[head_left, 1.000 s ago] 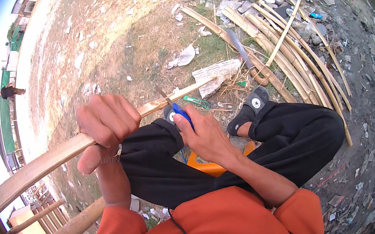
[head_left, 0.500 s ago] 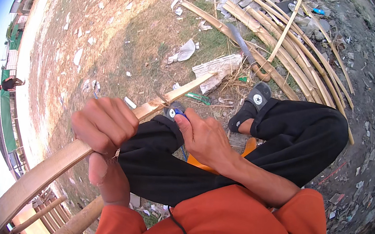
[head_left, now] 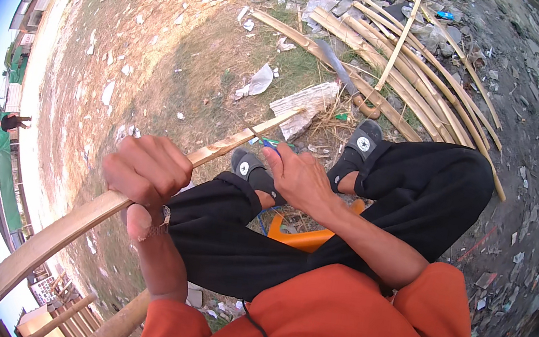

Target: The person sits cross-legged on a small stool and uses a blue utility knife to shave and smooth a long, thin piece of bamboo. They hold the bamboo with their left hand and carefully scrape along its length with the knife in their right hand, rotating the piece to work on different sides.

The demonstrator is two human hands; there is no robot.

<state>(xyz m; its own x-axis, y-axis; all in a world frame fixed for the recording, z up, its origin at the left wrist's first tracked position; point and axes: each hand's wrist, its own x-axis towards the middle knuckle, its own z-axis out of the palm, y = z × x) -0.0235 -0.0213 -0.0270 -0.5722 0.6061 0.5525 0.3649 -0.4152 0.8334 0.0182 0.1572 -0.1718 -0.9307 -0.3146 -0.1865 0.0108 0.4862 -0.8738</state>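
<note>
My left hand (head_left: 148, 175) is closed round a long pale bamboo strip (head_left: 57, 232), which slants from the lower left up to a whittled far end. My right hand (head_left: 302, 180) grips a small knife (head_left: 270, 145) by its blue handle, mostly hidden by the fingers. Its thin blade lies at the strip's upper face, near the far end; whether it bites into the bamboo I cannot tell. Just beyond the tip lies a whitish weathered slab (head_left: 305, 108). My bent legs in black trousers and my sandalled feet are below and beside the strip.
A machete (head_left: 337, 64) with a curved wooden handle rests against several split bamboo lengths (head_left: 413, 78) at the far right. An orange plastic piece (head_left: 301, 238) shows between my legs. Thick bamboo poles (head_left: 117, 323) stand at lower left. Scraps litter the ground; a person (head_left: 13, 123) is far left.
My right hand and the knife have moved forward along the strip, toward its far end. The left hand keeps its hold. The whole view has shifted slightly.
</note>
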